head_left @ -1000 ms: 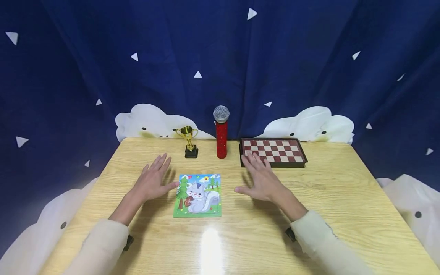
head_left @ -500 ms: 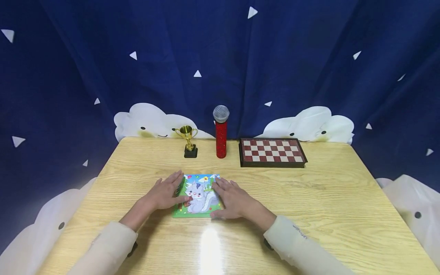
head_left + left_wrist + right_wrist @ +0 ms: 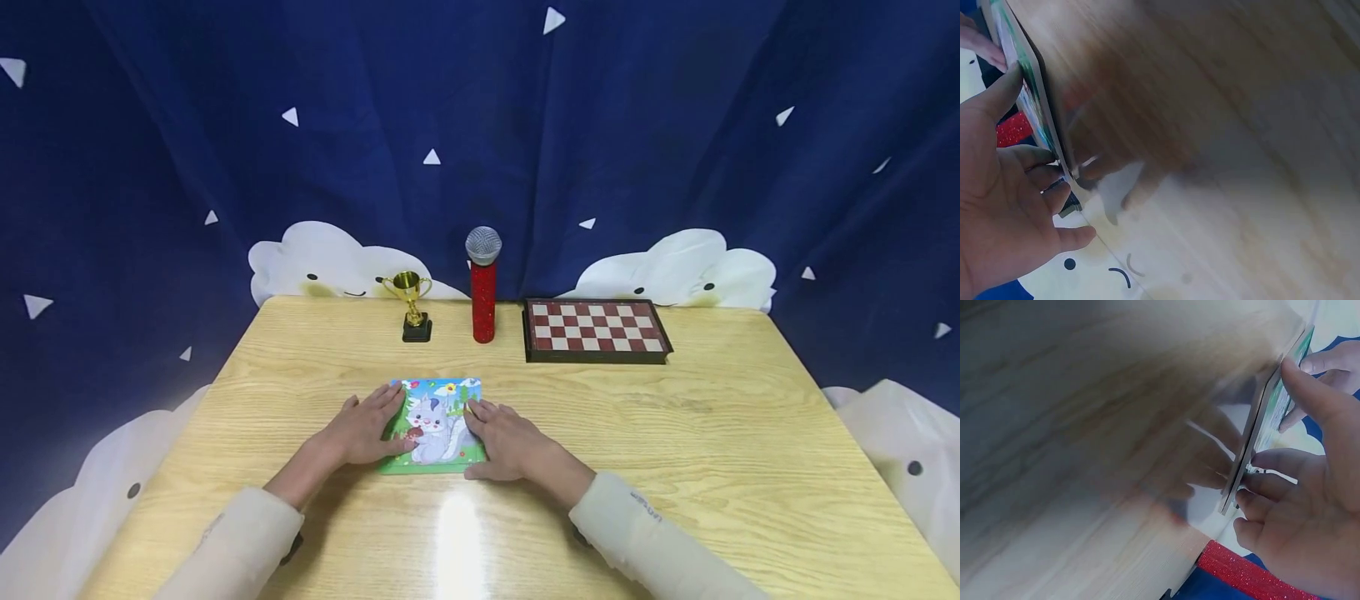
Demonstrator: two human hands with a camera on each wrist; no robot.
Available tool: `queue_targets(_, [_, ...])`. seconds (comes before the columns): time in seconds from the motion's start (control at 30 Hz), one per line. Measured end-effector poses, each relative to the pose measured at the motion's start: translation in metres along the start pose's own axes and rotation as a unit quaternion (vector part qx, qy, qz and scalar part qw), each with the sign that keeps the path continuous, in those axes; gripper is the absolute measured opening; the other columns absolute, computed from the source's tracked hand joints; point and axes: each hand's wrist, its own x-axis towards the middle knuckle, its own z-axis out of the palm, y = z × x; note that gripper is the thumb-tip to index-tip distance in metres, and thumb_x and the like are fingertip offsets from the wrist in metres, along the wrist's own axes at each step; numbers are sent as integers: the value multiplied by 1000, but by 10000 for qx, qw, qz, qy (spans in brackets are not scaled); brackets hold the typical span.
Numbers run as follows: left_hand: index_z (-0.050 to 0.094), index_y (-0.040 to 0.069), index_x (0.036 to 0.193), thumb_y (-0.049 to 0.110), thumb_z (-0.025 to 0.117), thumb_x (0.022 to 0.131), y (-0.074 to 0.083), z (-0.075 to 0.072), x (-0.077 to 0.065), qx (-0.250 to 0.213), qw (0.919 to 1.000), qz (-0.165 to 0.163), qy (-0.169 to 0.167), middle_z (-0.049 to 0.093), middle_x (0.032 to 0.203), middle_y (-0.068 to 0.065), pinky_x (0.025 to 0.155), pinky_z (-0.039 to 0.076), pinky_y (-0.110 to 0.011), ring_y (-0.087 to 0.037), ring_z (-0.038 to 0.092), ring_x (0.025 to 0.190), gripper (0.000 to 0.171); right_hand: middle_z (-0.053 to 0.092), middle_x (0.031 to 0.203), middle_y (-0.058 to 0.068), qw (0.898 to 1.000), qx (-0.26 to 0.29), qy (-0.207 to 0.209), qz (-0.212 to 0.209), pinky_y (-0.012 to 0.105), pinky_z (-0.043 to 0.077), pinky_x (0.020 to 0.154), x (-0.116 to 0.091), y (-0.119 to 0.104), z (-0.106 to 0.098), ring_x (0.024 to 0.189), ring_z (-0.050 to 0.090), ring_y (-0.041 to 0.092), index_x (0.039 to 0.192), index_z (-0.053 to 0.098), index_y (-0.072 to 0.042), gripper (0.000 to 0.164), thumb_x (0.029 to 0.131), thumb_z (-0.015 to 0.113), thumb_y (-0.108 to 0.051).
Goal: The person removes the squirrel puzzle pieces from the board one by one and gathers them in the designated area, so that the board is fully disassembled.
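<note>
A square picture puzzle (image 3: 435, 425) lies flat on the wooden table, showing a grey squirrel with a nut on a green and blue ground. My left hand (image 3: 371, 429) rests on its left side, thumb and fingertips over the picture. On the opposite side, my right hand (image 3: 512, 446) touches the right edge with its fingertips, thumb near the lower corner. The left wrist view shows the puzzle (image 3: 1032, 100) edge-on, with the left fingers relaxed along it. In the right wrist view the puzzle (image 3: 1266, 415) sits between the thumb and the loosely bent fingers.
Behind the puzzle stand a small gold trophy cup (image 3: 412, 308) on a black base and a red glittery microphone (image 3: 483, 287), upright. A chessboard (image 3: 596, 329) in a dark frame lies at the back right. A blue curtain (image 3: 480, 100) hangs behind the table (image 3: 675, 467).
Both hands have come down and inward from above the table onto the two sides of the puzzle. During the last half second they have barely moved, and the puzzle lies in the same place.
</note>
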Motion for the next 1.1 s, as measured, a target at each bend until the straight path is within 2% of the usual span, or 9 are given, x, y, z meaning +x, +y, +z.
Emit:
queue_targets(0.37, [28,2,148,62,55,86,19,0,5,130,9997,206,-61,22,157,-15,110,19,-67,-33,19,146,91,30,155,13,9993,345,136,10,41,28,115,-18,15,1,143,30,26,145,37,-4,82,83,65,-51])
queue_targets(0.6, [29,2,148,63,54,85,35,4,12,210,9991,364,-89,23,157,-14,110,21,-65,-32,20,146,91,30,155,12,9983,535,179,166,44,30,114,-34,28,3,142,31,28,144,39,-5,81,83,66,-51])
queue_targets(1.1, [28,5,149,66,52,85,62,9,22,377,9977,531,-189,22,158,-10,112,22,-61,-27,20,147,92,32,154,13,9974,576,316,307,47,32,113,-65,46,7,139,36,34,142,43,-5,81,80,69,-50])
